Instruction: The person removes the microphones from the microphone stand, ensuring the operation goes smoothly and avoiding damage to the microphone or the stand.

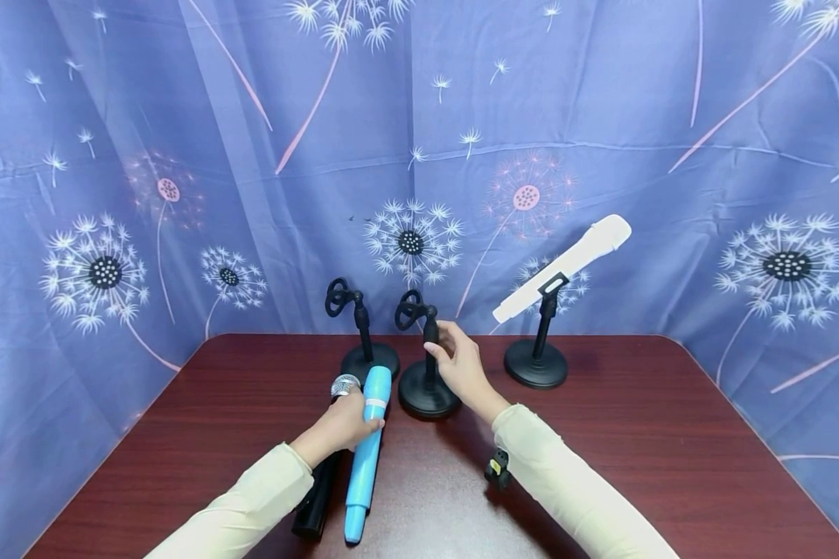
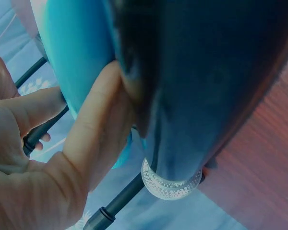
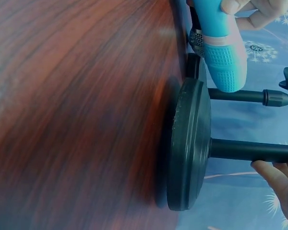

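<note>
My left hand (image 1: 341,423) pinches a blue microphone (image 1: 369,458) between thumb and fingers, its head end toward the stands. In the right wrist view that blue microphone (image 3: 223,52) is held above the table. Close beside it lies a black microphone (image 1: 316,497) with a silver mesh head, partly hidden under my left hand and sleeve. My right hand (image 1: 461,369) grips the upright pole of the middle black microphone stand (image 1: 428,394), thumb on one side and fingers on the other. The clip on top of this stand holds nothing, and its round base sits on the table.
Left of the middle stand is another black stand (image 1: 365,330) with a bare clip. A white microphone (image 1: 566,264) lies tilted in the clip of the right stand (image 1: 537,363). Behind the dark red table (image 1: 671,450) hangs a blue dandelion-patterned curtain (image 1: 601,93).
</note>
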`<state>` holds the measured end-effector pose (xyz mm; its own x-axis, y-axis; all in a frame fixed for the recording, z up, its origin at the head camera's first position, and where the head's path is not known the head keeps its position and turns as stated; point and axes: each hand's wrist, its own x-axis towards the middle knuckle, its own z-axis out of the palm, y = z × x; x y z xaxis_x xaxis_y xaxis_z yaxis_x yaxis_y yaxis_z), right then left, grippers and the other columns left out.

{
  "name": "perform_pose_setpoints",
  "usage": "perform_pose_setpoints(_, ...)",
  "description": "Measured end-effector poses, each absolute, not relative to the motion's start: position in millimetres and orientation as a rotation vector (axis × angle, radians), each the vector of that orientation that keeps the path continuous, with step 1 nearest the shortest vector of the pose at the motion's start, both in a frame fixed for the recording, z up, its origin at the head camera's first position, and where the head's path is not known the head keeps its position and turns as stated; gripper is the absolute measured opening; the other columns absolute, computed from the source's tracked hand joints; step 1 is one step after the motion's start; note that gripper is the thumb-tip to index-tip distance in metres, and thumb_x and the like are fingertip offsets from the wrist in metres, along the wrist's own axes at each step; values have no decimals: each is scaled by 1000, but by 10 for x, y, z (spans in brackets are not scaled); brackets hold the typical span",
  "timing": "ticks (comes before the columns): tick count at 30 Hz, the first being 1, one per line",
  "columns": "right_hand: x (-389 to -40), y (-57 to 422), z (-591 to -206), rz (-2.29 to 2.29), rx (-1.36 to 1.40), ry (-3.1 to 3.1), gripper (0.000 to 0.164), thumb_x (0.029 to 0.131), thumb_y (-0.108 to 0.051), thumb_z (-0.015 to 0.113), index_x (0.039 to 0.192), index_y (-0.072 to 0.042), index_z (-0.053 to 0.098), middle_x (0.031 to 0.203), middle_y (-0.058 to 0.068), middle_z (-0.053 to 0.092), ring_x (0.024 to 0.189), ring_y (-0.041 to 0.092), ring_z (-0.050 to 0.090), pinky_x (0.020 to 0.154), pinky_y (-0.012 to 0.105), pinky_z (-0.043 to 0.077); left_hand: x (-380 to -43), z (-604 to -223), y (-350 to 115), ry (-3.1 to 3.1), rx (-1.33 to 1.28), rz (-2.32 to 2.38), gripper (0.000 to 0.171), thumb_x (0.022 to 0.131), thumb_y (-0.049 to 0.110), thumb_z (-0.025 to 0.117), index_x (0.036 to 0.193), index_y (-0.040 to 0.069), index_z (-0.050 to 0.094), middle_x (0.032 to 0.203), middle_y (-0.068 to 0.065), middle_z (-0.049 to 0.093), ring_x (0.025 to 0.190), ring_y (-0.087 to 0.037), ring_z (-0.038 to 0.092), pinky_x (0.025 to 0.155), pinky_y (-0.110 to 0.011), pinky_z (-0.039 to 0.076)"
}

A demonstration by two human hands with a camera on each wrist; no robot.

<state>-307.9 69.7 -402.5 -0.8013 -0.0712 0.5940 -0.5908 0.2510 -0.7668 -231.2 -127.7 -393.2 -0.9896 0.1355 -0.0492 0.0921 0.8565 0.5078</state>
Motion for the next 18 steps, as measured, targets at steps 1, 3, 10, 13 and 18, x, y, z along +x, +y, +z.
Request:
perform_pose_setpoints(1,-3080,698,-4022,1570,606,-2088,29,86,4,67,114,2,61,94,17,67,89,30,68,77,40,54,-2312,-3935,-1275,2952,185,783,76,88,17,71,132,-27,29,85,-23,62,58,-21,61,52,-32,52)
perform_pose_setpoints(3,-3084,700,-4015,1563,611,-2090,28,86,4,67,114,3,61,94,17,67,88,30,68,78,41,54,-2310,-3933,-1272,2970,199,741,76,87,18,72,131,-28,30,89,-26,63,67,-25,63,60,-36,53)
perform_pose_setpoints(10,-3107,704,-4012,1539,611,-2112,29,87,3,66,115,3,60,95,18,66,89,30,68,79,44,53,-2292,-3940,-1246,2956,162,713,77,87,18,72,131,-28,28,92,-29,62,72,-29,65,62,-36,54)
perform_pose_setpoints(13,-3117,701,-4017,1543,607,-2114,29,87,3,66,115,3,60,95,18,66,89,30,68,79,43,53,-2298,-3972,-1235,2924,115,744,79,88,17,71,134,-26,25,90,-28,62,64,-27,64,51,-32,53)
perform_pose_setpoints(18,-3111,698,-4014,1535,606,-2124,28,88,2,66,115,2,60,95,16,67,89,29,68,79,43,54,-2297,-3998,-1221,2912,77,757,80,87,17,71,136,-24,24,86,-28,61,55,-24,62,41,-29,50)
